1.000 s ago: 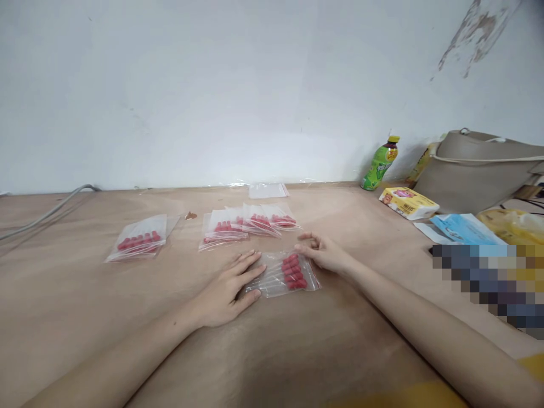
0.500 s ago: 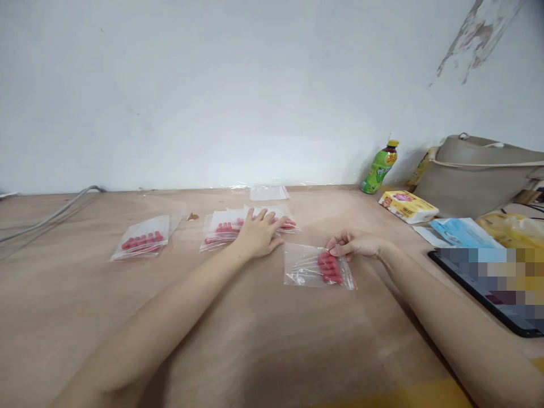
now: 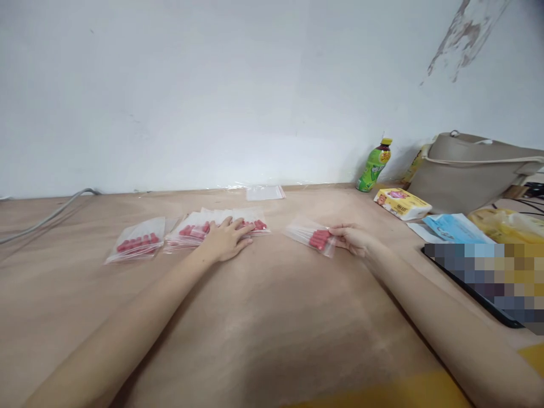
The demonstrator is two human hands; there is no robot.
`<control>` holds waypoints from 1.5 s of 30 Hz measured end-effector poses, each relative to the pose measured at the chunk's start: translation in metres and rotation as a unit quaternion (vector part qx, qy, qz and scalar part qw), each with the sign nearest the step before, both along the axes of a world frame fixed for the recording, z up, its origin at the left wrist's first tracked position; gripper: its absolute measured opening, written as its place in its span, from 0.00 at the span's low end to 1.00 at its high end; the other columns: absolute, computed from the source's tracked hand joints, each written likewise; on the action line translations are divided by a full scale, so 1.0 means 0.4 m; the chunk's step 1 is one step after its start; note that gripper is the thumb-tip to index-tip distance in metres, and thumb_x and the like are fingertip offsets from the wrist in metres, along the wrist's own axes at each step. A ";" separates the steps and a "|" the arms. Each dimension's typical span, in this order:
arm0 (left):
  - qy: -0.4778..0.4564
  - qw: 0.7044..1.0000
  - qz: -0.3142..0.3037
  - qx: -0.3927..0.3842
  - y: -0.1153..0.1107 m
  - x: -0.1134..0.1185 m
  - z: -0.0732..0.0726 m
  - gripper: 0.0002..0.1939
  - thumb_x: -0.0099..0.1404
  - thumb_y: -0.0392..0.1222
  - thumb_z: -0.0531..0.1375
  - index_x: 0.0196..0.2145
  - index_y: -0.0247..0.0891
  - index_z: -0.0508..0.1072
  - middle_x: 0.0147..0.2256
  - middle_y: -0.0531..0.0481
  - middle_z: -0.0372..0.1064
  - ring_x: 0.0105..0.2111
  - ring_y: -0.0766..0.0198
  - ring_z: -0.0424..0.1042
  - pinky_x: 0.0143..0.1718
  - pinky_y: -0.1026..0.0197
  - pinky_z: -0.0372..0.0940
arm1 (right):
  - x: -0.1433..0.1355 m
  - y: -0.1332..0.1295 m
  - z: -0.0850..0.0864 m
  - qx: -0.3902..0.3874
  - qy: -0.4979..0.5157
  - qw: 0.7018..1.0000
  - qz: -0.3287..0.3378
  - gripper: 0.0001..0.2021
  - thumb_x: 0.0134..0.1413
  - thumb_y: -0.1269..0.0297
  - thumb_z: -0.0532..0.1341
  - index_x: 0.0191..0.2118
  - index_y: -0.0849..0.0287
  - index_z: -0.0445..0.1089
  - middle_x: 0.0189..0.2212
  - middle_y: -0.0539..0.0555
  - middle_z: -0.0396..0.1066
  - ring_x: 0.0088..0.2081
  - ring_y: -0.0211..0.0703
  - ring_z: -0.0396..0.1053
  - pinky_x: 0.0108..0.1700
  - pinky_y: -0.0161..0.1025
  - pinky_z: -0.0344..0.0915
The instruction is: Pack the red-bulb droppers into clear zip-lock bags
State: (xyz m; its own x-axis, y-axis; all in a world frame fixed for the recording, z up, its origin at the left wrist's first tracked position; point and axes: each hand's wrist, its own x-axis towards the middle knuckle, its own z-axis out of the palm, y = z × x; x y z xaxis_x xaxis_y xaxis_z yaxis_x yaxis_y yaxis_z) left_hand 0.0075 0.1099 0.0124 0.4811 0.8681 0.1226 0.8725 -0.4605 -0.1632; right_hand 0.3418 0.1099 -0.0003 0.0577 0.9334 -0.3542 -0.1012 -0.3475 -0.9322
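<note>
My left hand [image 3: 227,239] lies flat with fingers spread on a row of overlapping clear zip bags [image 3: 195,229], each with red-tipped white sticks inside. To its left rests another group of such bags [image 3: 138,241], close beside the row. My right hand [image 3: 351,238] pinches the right edge of a single zip bag [image 3: 312,235] between thumb and fingers. That bag holds several red-ended swabs or sticks, red ends toward my hand. It is tilted, apart from the row; whether it touches the table I cannot tell.
Against the wall lies a flat, pale plastic bag [image 3: 266,193]. At the right are a green bottle [image 3: 374,167], a yellow tissue pack [image 3: 402,204], a grey bag [image 3: 467,173], a blue packet [image 3: 454,228] and a dark-edged tablet [image 3: 471,294]. A grey cable [image 3: 55,212] runs at the left.
My left hand has slid left, moving the row of bags closer to the left group. The right hand has shifted the single bag slightly up and turned it.
</note>
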 end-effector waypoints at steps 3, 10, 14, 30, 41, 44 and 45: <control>0.010 1.000 -0.018 0.024 -0.004 -0.051 0.001 0.22 0.67 0.52 0.45 0.57 0.52 0.57 0.55 0.44 0.56 0.55 0.44 0.52 0.47 0.34 0.49 | -0.089 -0.008 -0.008 0.024 0.009 1.000 0.003 0.08 0.52 0.79 0.55 0.26 0.63 0.65 0.27 0.54 0.72 0.27 0.31 0.70 0.34 0.28 0.70; -0.078 0.983 -0.106 0.130 -0.054 0.005 0.006 0.22 0.62 0.48 0.53 0.53 0.42 0.63 0.55 0.43 0.57 0.58 0.49 0.50 0.57 0.39 0.38 | -0.108 -0.014 -0.035 0.150 -0.179 0.970 0.064 0.10 0.45 0.63 0.63 0.35 0.62 0.66 0.25 0.51 0.67 0.20 0.32 0.61 0.22 0.32 0.63; -0.146 0.958 -0.209 0.132 -0.074 0.109 -0.018 0.15 0.63 0.45 0.53 0.46 0.37 0.68 0.47 0.44 0.66 0.50 0.57 0.62 0.56 0.51 0.50 | -0.054 -0.019 -0.048 0.392 -0.357 0.829 0.175 0.23 0.39 0.67 0.64 0.46 0.59 0.64 0.35 0.52 0.63 0.23 0.31 0.58 0.24 0.32 0.60; -0.059 0.944 -0.233 0.228 0.018 0.155 -0.077 0.12 0.65 0.32 0.49 0.29 0.33 0.71 0.30 0.45 0.71 0.31 0.60 0.70 0.31 0.59 0.63 | -0.067 0.024 -0.092 0.544 -0.557 0.619 0.106 0.09 0.55 0.67 0.53 0.34 0.58 0.71 0.29 0.54 0.70 0.30 0.39 0.67 0.33 0.34 0.61; -0.038 0.935 -0.250 0.249 0.015 0.151 -0.066 0.14 0.65 0.30 0.48 0.26 0.34 0.69 0.25 0.47 0.67 0.27 0.63 0.68 0.31 0.60 0.61 | -0.075 0.007 -0.057 0.555 -0.635 0.524 0.122 0.13 0.57 0.68 0.50 0.27 0.60 0.69 0.25 0.55 0.68 0.29 0.41 0.63 0.31 0.37 0.55; -0.048 0.934 -0.250 0.251 0.015 0.151 -0.067 0.13 0.65 0.31 0.48 0.27 0.34 0.69 0.25 0.48 0.68 0.28 0.63 0.68 0.33 0.60 0.61 | -0.089 0.007 -0.057 0.570 -0.625 0.522 0.113 0.10 0.56 0.66 0.52 0.32 0.59 0.70 0.30 0.56 0.70 0.34 0.43 0.63 0.35 0.37 0.56; -0.052 0.934 -0.250 0.252 0.015 0.152 -0.067 0.13 0.66 0.32 0.48 0.27 0.34 0.69 0.25 0.48 0.68 0.28 0.63 0.68 0.33 0.60 0.61 | -0.101 0.007 -0.058 0.580 -0.618 0.518 0.113 0.09 0.56 0.66 0.53 0.34 0.58 0.70 0.32 0.55 0.71 0.35 0.43 0.63 0.36 0.37 0.56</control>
State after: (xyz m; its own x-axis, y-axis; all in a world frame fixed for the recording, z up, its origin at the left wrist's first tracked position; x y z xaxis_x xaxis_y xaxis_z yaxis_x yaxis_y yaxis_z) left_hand 0.0683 0.1160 -0.0146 0.7729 0.3584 0.5236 0.5929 -0.7020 -0.3947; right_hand 0.3015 0.1128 -0.0234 -0.5861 0.5082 0.6310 0.7437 0.6465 0.1701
